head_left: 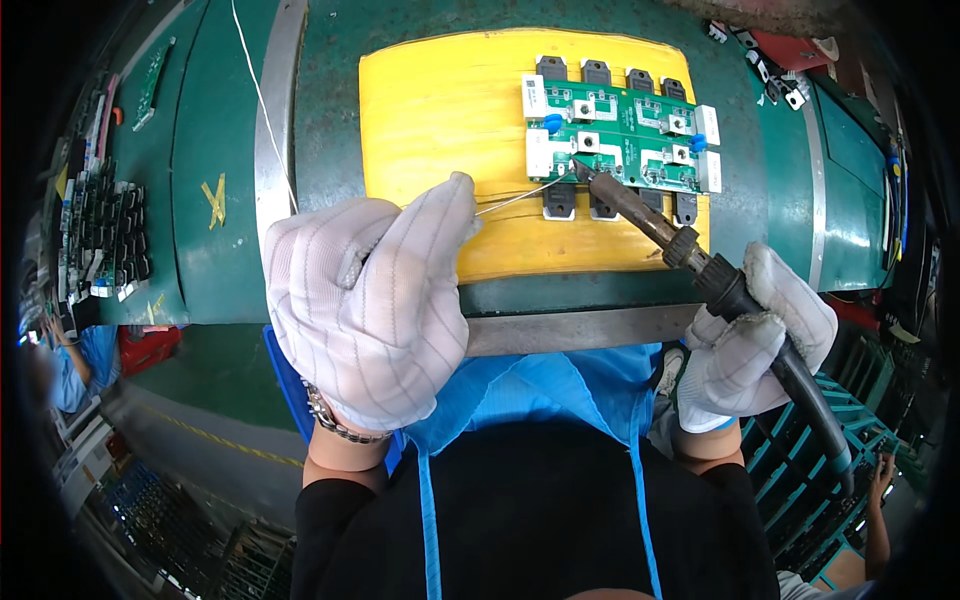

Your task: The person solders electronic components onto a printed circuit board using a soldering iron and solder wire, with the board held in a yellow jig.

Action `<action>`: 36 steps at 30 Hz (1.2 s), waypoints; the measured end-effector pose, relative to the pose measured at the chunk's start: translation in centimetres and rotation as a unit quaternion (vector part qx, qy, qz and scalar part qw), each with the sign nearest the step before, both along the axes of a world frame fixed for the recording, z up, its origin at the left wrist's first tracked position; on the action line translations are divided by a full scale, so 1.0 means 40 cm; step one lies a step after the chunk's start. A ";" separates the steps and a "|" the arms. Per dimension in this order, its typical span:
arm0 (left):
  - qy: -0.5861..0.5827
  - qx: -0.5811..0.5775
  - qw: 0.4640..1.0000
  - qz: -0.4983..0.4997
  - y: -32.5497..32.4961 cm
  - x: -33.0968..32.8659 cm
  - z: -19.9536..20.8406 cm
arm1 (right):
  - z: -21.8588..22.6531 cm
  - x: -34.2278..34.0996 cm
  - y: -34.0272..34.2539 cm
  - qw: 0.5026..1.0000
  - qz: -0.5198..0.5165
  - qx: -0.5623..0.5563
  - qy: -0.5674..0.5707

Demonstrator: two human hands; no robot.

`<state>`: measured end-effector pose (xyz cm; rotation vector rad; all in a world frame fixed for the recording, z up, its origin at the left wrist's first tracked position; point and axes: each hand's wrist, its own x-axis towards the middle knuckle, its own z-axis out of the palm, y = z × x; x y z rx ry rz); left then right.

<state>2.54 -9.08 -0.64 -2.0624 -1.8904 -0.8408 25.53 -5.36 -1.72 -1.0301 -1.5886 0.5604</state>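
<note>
Green rectangular circuit board (628, 130): long axis roughly 9-to-3
Your left grip (372, 302): pinching silver wire (525, 194); board toward 2 o'clock
Right grip (730, 370): wrapping black-handled soldering iron (722, 284); board toward 11

1. The widest open room runs over the mat's (450, 120) left half, from its far edge to the left hand (370, 295), which blocks the near-left corner.
2. A thin wire (525, 195) slants from that hand to the circuit board (628, 140), crossing the way.
3. The soldering iron (690, 255) bars the mat's near-right corner, with the right hand (755, 350) around its grip at the desk's (480, 297) near edge.
4. Between the hands, a gap opens along the mat's near edge.
5. Black parts (596, 71) jut from the circuit board toward the mat's far edge.
</note>
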 end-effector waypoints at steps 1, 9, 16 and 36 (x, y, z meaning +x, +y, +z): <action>0.000 0.002 1.000 -0.001 0.001 0.001 0.000 | 0.006 0.006 -0.001 1.000 0.013 -0.023 -0.009; -0.009 0.022 0.999 -0.021 0.008 -0.003 -0.018 | 0.002 0.013 0.004 0.997 0.072 -0.040 -0.012; -0.025 -0.007 0.998 -0.049 0.007 -0.003 0.004 | 0.028 0.010 0.001 0.998 -0.020 -0.034 -0.058; -0.032 0.011 0.996 -0.082 -0.022 -0.017 0.003 | 0.004 0.035 0.004 0.995 0.095 -0.041 -0.004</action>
